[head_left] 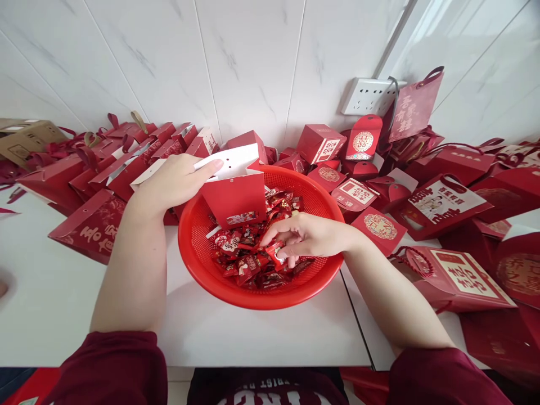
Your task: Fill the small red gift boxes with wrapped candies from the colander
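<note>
A red plastic basket (pixel 261 301) stands on the white table, holding many wrapped candies (pixel 248 267) in red wrappers. My left hand (pixel 179 180) grips a red gift box (pixel 236 197) by its raised white flap, thumb over the flap. The box's top is open, and its lower part rests over the candies at the basket's far left side. My right hand (pixel 301 236) reaches into the basket from the right. Its fingers are closed around a small red-and-white wrapped candy (pixel 276 254), low among the others.
Red gift boxes and bags (pixel 90 225) crowd the left, with a brown cardboard box (pixel 31 146) behind. More decorated red boxes (pixel 455 275) fill the right side. A white power strip (pixel 371 95) is fixed to the tiled wall, near a pink handled bag (pixel 415 107).
</note>
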`<act>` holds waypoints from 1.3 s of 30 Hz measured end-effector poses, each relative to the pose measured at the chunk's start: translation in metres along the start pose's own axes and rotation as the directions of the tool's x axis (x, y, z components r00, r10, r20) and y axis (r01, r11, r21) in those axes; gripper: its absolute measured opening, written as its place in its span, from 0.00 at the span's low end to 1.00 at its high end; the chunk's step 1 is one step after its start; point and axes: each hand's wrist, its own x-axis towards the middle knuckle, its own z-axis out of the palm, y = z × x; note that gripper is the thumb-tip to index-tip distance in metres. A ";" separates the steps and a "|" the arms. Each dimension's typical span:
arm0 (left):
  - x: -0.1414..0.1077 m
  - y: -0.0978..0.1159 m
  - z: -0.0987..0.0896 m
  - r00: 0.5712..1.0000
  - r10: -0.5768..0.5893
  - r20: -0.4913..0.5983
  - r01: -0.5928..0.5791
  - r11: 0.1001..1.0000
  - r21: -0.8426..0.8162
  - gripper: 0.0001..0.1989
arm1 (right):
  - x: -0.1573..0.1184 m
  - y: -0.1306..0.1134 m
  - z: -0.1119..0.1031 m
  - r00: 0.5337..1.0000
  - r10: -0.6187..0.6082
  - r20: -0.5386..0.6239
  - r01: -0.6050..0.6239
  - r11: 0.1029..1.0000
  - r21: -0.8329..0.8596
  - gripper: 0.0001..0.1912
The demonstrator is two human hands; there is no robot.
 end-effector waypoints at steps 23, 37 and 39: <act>-0.037 0.028 -0.008 0.900 0.380 0.212 -0.369 0.925 -0.094 0.27 | -0.034 -0.048 0.036 0.097 -0.897 -0.432 0.160 0.443 -0.882 0.15; -0.047 0.025 -0.009 0.867 0.391 0.310 -0.414 0.910 0.009 0.26 | 0.010 -0.019 0.031 0.502 -0.794 -0.344 -0.237 0.256 -0.937 0.09; -0.045 0.025 -0.008 0.875 0.363 0.320 -0.391 0.920 0.026 0.25 | 0.013 -0.018 0.024 0.547 -0.723 -0.422 -0.230 0.355 -0.906 0.11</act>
